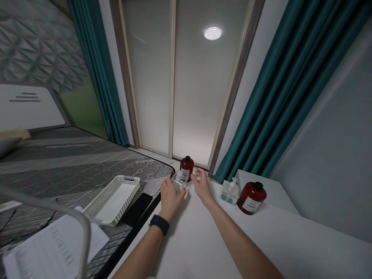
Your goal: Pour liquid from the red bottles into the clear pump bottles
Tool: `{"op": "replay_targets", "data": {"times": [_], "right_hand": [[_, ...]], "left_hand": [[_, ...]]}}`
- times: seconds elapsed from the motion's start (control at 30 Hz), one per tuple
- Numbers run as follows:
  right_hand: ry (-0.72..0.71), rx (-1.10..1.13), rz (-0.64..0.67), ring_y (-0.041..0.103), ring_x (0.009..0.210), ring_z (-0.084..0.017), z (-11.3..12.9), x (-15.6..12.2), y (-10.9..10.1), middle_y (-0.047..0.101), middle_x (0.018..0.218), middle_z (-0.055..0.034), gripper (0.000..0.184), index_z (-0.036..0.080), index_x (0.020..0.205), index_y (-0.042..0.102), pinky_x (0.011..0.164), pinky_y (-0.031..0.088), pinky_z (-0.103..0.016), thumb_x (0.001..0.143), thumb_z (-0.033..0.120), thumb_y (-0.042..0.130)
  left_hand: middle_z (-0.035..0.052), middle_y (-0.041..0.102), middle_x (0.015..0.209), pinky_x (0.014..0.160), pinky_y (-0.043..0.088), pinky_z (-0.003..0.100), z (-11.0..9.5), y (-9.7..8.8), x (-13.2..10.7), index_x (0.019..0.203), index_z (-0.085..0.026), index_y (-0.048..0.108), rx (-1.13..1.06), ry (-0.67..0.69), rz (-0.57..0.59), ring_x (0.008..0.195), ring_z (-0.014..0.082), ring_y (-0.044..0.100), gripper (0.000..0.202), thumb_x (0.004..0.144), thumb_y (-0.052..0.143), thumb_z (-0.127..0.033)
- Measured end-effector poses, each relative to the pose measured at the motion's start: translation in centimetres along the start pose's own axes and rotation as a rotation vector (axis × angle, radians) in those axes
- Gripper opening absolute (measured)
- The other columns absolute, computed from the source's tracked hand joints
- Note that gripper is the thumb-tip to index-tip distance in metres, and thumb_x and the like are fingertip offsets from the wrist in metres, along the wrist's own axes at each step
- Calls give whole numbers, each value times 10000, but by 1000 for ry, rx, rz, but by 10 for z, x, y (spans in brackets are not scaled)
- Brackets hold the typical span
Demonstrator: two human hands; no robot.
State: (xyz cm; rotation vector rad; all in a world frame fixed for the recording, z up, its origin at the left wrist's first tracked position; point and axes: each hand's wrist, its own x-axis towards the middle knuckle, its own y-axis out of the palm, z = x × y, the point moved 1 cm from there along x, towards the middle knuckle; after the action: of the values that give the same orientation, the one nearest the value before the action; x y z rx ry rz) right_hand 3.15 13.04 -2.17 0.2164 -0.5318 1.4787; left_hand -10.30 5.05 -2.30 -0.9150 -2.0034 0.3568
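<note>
My left hand (171, 197), with a dark watch on its wrist, is closed around a clear plastic container (179, 181) over the white tabletop (194, 240). The container looks like a small transparent bottle, but its far side is hard to make out. Close to its right, my right hand (202, 188) is open with curled fingers apart and nothing visible in it. Just behind both hands stands a dark red bottle (186, 164) with a black cap and a pale label, partly covered by the clear container.
To the right stand a clear pump bottle (230, 192) and a larger red bottle (252, 198), before a white box-like block (267, 190). On the bed (101, 166) at left lie a white basket (114, 199), a black phone-like slab (137, 209) and papers (58, 244). A grey tube (84, 232) curves in front.
</note>
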Motion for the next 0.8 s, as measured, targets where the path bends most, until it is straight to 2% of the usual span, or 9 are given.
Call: {"op": "replay_targets", "data": {"times": [0.1,0.23,0.3,0.43,0.6,0.8], "right_hand": [[20,25,-10,525,1218,-285,0,17,14,524,1360,-160,557,207,1319,462,953,495,-460,836,437,617],[37,48,-13,464,1309,-306,1,34,28,477,1423,-184,697,184,1386,416,1087,391,-504,793,443,676],[45,64,-5,478,1308,-307,1,39,34,482,1423,-194,747,166,1406,400,1104,382,-496,776,437,696],[65,99,19,581,1203,-279,-1,44,42,570,1346,-161,745,182,1406,409,1056,449,-463,763,411,709],[74,129,25,638,1112,-256,3,46,38,645,1257,-115,669,193,1330,487,1010,490,-428,737,397,720],[73,117,-50,604,1174,-281,16,34,21,602,1320,-147,687,169,1327,496,1058,449,-452,718,383,731]], "left_hand": [[184,512,1227,1002,432,556,4,2,0,1397,-88,315,7,-24,25,1186,359,515,746,781,700,-258],[180,527,1226,1003,436,551,6,3,-1,1377,-99,330,10,-33,61,1191,357,525,727,779,710,-260],[180,540,1214,993,449,538,6,2,-1,1351,-99,358,5,-47,86,1193,356,531,680,787,706,-253],[163,562,1193,997,458,507,5,0,0,1307,-112,403,-7,-66,113,1184,340,548,605,793,697,-230],[124,591,1149,992,470,471,1,-3,2,1259,-151,452,-49,-88,85,1142,313,579,568,751,700,-202],[139,590,1128,939,495,495,-6,-12,9,1273,-132,442,-120,-143,-61,1078,334,590,594,730,666,-226]]}}
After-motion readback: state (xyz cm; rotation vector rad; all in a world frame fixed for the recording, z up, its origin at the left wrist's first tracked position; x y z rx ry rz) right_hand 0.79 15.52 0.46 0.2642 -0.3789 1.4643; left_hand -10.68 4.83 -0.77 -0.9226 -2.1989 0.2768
